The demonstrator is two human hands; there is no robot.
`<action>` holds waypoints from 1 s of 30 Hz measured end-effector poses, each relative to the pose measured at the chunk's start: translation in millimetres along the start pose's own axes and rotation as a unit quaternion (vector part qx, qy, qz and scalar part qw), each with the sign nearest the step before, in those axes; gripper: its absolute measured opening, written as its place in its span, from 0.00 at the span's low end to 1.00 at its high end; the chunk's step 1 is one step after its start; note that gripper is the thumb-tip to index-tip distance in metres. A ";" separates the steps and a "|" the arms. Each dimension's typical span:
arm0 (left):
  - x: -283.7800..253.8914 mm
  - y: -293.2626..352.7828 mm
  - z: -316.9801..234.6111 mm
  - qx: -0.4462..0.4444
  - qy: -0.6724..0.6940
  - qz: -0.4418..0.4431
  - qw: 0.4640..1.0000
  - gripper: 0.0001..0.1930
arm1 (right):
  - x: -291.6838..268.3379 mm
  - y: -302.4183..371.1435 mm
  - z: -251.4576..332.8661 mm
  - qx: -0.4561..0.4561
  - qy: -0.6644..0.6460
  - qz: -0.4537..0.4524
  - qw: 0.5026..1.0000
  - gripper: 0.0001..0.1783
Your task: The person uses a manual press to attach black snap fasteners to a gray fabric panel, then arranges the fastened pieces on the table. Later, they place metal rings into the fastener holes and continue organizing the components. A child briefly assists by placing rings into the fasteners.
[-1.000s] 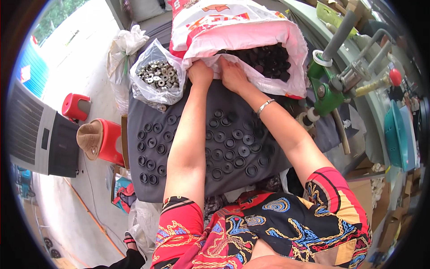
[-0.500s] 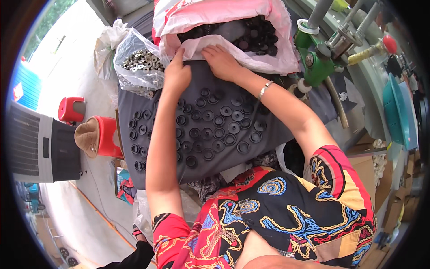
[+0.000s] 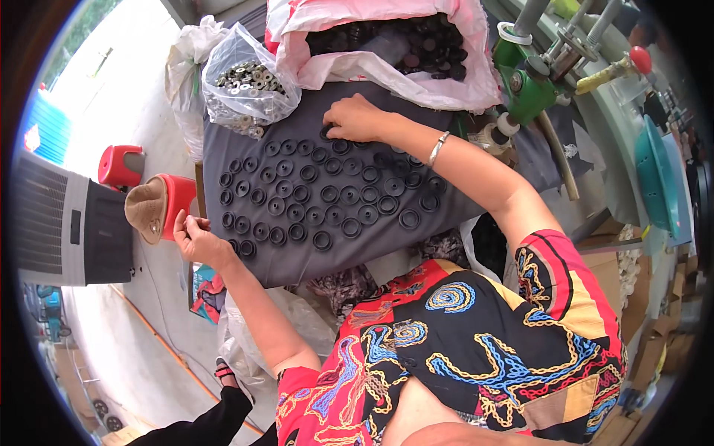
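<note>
Many black round plastic caps (image 3: 349, 195), each with a raised rim, lie spread in loose rows on the dark grey cloth of the table (image 3: 297, 269). At the far side of the rows my right hand (image 3: 357, 119) is closed, its fingertips pinching a black cap (image 3: 326, 132) at the cloth. Off the table's left edge, my left hand (image 3: 202, 241) hangs in the air with loosely bent fingers apart and nothing visible in it. Behind the rows, a white and pink woven sack (image 3: 297, 63) stands open, with black caps inside.
A clear bag (image 3: 223, 104) of metal washers (image 3: 256, 80) sits at the far left corner. On the right stands a green hand press (image 3: 532, 93) with a red-knobbed lever. Red stools (image 3: 178, 195), one bearing a brown hat (image 3: 145, 212), and a grey air cooler (image 3: 56, 223) stand at left.
Both hands have let go of the sack's rim. My left hand has swung down and left past the table edge; my right hand has come nearer, onto a cap.
</note>
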State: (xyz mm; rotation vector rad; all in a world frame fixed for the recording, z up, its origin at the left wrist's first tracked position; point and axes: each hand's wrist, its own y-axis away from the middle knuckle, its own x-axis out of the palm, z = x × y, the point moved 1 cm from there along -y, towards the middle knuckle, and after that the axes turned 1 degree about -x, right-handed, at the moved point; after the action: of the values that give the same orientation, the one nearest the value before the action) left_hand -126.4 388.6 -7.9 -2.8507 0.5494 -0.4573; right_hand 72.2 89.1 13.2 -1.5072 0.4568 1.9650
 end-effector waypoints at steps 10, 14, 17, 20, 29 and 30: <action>-4.2 1.9 -0.6 0.003 0.031 0.015 0.999 0.09 | -27.7 46.8 7.0 0.001 0.095 0.101 0.990 0.24; 2.5 13.1 -14.9 0.040 0.035 0.061 0.997 0.09 | -20.5 50.6 -1.1 -0.008 0.050 0.069 0.996 0.28; -4.1 22.2 -33.3 0.052 0.057 0.068 0.995 0.08 | -24.6 55.7 -6.4 0.018 -0.009 0.063 0.998 0.32; -23.0 24.9 -42.6 0.059 0.043 0.038 0.997 0.08 | -23.4 57.5 -10.8 0.022 0.001 0.056 0.998 0.35; -45.9 29.5 -3.8 -0.054 0.014 0.025 0.998 0.08 | -18.6 49.3 -26.5 0.059 -0.085 0.005 0.995 0.28; -45.3 29.5 -0.7 -0.058 0.020 0.023 0.998 0.08 | -17.0 50.8 -37.2 0.066 -0.084 -0.026 0.994 0.27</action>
State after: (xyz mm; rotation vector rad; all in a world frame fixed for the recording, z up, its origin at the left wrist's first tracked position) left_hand -176.3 379.4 -26.6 -2.9364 0.6678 -0.4921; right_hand 69.4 24.0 13.8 -1.2478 0.4620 1.9615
